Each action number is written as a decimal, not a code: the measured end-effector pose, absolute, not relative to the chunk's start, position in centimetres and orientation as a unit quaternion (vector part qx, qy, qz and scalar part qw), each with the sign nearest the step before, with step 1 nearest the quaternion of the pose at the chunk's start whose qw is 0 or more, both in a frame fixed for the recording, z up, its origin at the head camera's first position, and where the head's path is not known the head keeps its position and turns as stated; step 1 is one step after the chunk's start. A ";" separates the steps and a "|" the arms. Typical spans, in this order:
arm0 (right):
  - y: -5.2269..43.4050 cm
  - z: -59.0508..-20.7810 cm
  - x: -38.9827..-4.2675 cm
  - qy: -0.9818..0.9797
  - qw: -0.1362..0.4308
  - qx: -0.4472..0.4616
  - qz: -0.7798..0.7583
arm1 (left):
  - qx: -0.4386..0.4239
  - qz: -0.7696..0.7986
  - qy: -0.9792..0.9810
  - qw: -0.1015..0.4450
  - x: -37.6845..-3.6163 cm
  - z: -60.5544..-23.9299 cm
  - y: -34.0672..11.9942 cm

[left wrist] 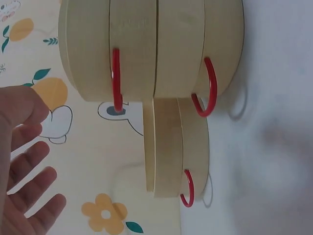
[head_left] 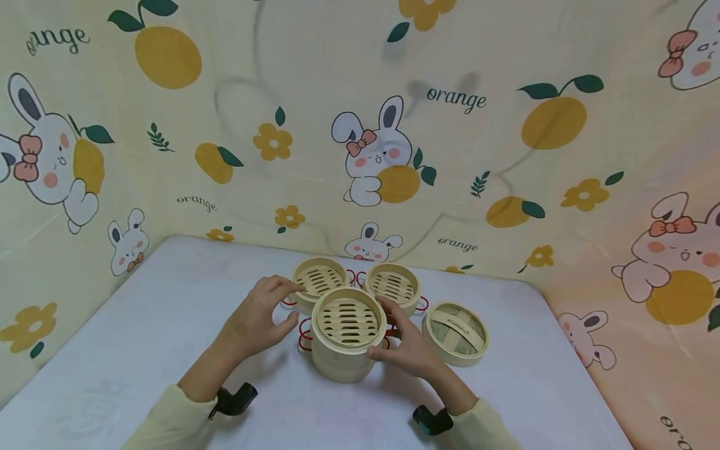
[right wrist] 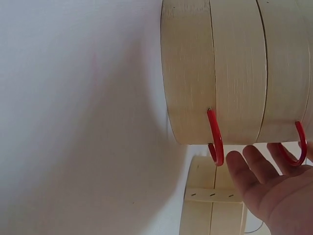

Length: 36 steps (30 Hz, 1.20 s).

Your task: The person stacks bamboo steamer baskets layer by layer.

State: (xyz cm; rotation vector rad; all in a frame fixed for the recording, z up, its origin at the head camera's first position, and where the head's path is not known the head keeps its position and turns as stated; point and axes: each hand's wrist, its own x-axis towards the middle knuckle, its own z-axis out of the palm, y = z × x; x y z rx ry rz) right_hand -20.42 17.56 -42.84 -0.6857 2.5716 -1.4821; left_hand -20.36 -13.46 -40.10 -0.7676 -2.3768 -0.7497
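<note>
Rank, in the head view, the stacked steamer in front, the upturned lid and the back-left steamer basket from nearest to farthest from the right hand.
1. The stacked steamer, directly left of the right hand, whose fingers are at its side.
2. The upturned lid, just right of the hand, apart from it.
3. The back-left steamer basket, behind the stack on the far left side.

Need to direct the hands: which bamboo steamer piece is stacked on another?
The front steamer basket, between the left hand and right hand; it sits on another tier, the others stand singly.
</note>
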 end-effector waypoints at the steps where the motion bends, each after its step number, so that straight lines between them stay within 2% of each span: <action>1: 17.5 -42.9 -20.4 0.842 0.048 -0.225 -0.489 | -0.282 -0.278 -0.880 0.263 -20.5 -40.1 -13.5; 16: 17.3 -42.9 -20.6 0.841 0.048 -0.222 -0.491 | -0.281 -0.270 -0.885 0.255 -22.0 -40.2 -13.3; 30: 17.3 -42.9 -20.6 0.839 0.059 -0.218 -0.495 | -0.253 -0.296 -0.897 0.210 -23.5 -41.2 -13.5; 36: 17.4 -43.1 -20.7 0.837 0.044 -0.236 -0.491 | -0.250 -0.303 -0.898 0.197 -24.2 -42.0 -13.7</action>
